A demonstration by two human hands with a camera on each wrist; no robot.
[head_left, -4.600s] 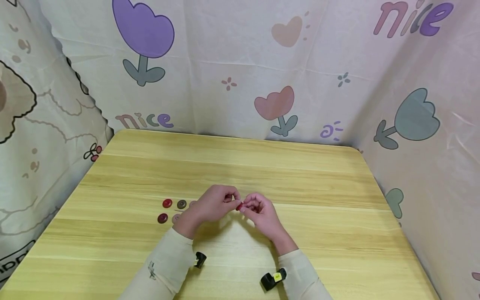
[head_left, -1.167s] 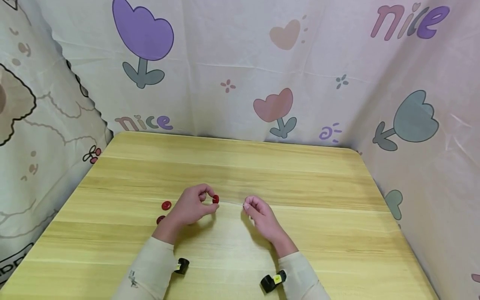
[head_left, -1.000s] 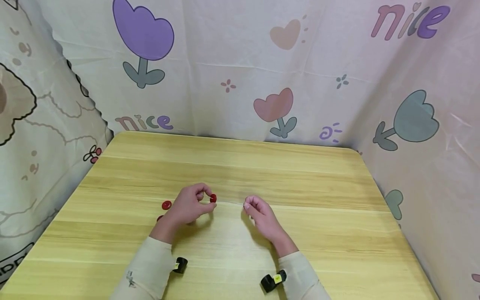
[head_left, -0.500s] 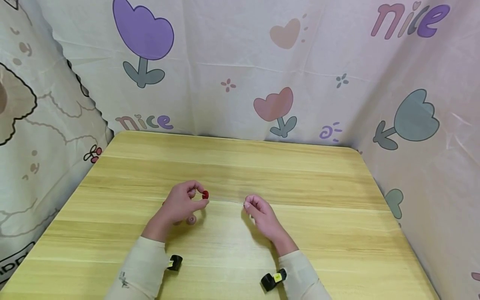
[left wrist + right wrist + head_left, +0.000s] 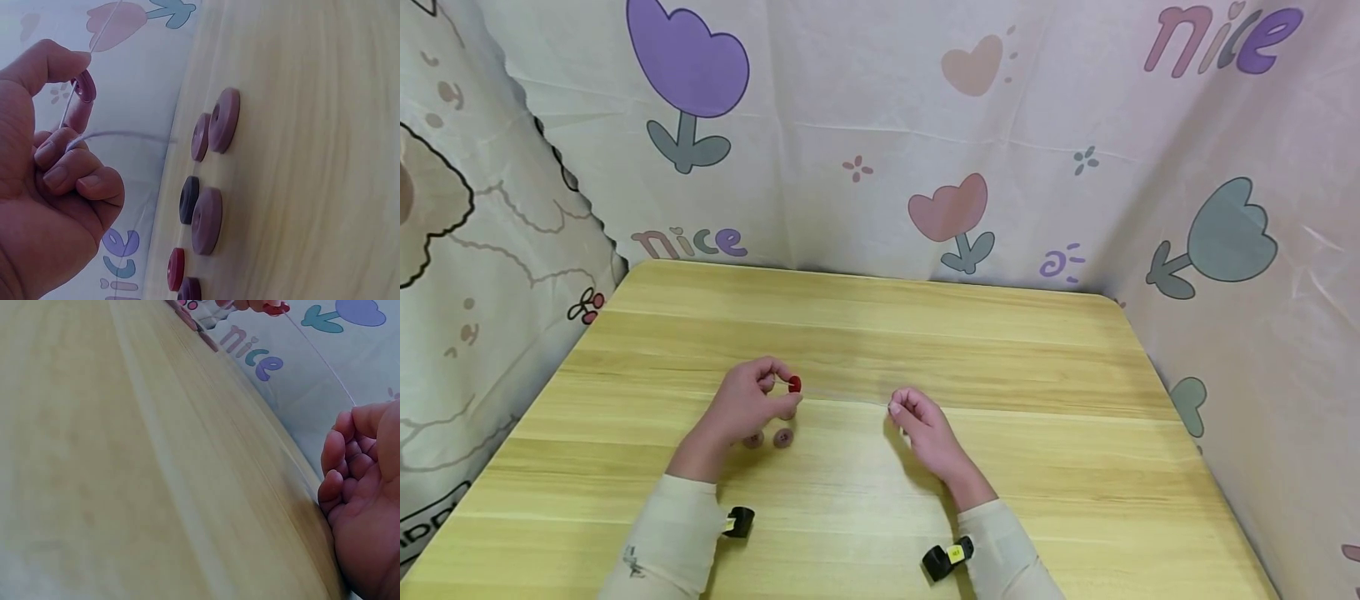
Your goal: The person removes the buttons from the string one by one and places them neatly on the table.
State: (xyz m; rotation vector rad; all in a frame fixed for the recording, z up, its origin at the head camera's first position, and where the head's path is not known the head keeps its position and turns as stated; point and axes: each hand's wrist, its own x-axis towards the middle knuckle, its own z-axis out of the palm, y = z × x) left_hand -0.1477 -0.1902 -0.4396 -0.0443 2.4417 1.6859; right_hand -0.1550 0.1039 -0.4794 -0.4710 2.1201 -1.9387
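Note:
My left hand (image 5: pixel 741 404) pinches a red button (image 5: pixel 794 384) between thumb and forefinger, above the table. A pale thread (image 5: pixel 64 112) passes through that button in the left wrist view, and its loose tail (image 5: pixel 125 133) trails from the curled lower fingers. To the right, my right hand (image 5: pixel 928 429) pinches the other end of the thread (image 5: pixel 322 359) between thumb and forefinger. The thread runs straight between both hands. Whether a needle is on it cannot be made out. Below my left hand lie mauve buttons (image 5: pixel 783 437), partly covered by it in the head view.
In the left wrist view several buttons lie on the wooden table (image 5: pixel 312 156): mauve ones (image 5: pixel 206 222), a dark one (image 5: pixel 189 200), a red one (image 5: pixel 175 270) and a dark red one (image 5: pixel 190 289). A patterned cloth (image 5: pixel 820 83) hangs behind the table and along its sides.
My left hand has moved left with the red button, away from my right hand, and the thread between them has lengthened. The right hand has stayed in place. Mauve buttons have come into view.

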